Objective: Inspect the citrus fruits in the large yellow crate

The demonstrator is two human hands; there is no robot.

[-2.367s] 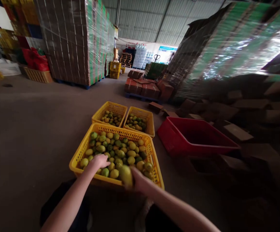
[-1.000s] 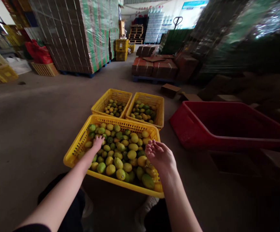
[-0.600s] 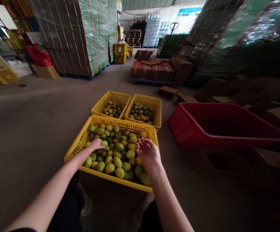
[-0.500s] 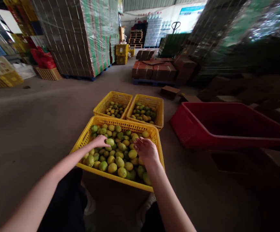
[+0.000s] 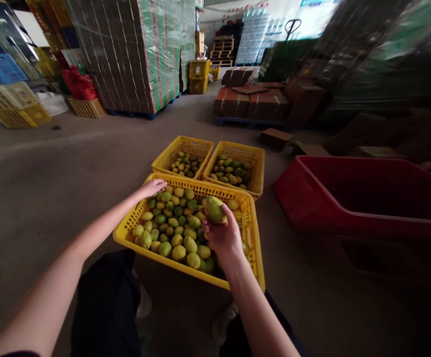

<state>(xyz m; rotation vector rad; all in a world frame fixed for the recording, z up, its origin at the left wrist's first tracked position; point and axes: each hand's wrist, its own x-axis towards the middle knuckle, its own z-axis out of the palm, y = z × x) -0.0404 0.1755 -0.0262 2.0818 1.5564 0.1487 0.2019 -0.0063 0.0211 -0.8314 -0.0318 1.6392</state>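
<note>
In the head view, a wide yellow plastic crate (image 5: 189,273) stands between my legs, filled with green and yellow lemons (image 5: 177,240). My right hand (image 5: 227,239) is closed around a large greenish lemon (image 5: 214,209), raised above the crate's right half. At the far left corner, my left hand (image 5: 153,188) reaches over the lemons beside the rim. Its fingers look stretched out, with no lemon visible in them; their undersides are hidden.
Two smaller yellow crates, one left (image 5: 158,161) and one right (image 5: 260,171), hold more lemons just beyond. A red tub (image 5: 300,198) stands to the right. Farther off are flattened cartons (image 5: 250,105) on a blue pallet and wrapped stacks (image 5: 111,54).
My left hand has moved away to the far left corner of the crate, without the lemon it held. My right hand, empty before, now holds a lemon. The view has shifted slightly left.
</note>
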